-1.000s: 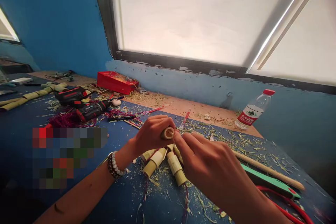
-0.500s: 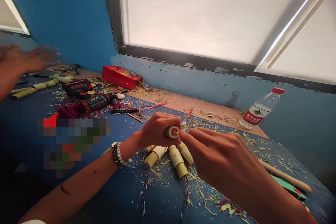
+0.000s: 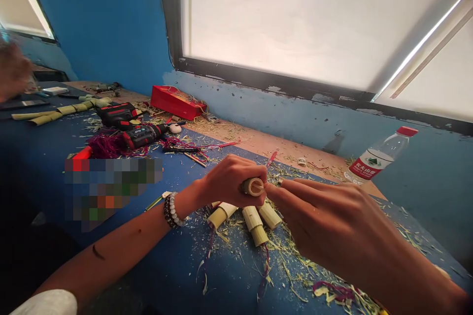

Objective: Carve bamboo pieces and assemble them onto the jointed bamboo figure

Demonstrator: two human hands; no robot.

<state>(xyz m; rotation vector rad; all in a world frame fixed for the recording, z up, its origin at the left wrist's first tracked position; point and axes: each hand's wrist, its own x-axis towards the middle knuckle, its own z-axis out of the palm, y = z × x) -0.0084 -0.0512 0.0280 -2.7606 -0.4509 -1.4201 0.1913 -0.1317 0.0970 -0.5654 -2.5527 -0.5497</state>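
Note:
My left hand [image 3: 234, 179] is wrapped round a short bamboo tube [image 3: 247, 186], its open end turned towards me. My right hand [image 3: 328, 221] is closed in a pinch at the tube's mouth. From its fingertips a thin pale stick [image 3: 259, 187] reaches into the opening; most of the stick is hidden. Just below, several carved bamboo pieces [image 3: 255, 225] lie on the blue table, with purple cords [image 3: 266, 261] trailing from some of them.
Bamboo shavings litter the blue table [image 3: 158, 266]. A water bottle [image 3: 380, 157] stands at the right by the wall. To the left lie a power drill [image 3: 142, 136], purple threads [image 3: 107, 143] and a red box [image 3: 177, 102]. Another person's blurred hand [image 3: 15, 71] shows at the far left.
The view has shifted, so things sit further right. Both my hands keep the same hold on the tube and stick. The other person's hand has moved left.

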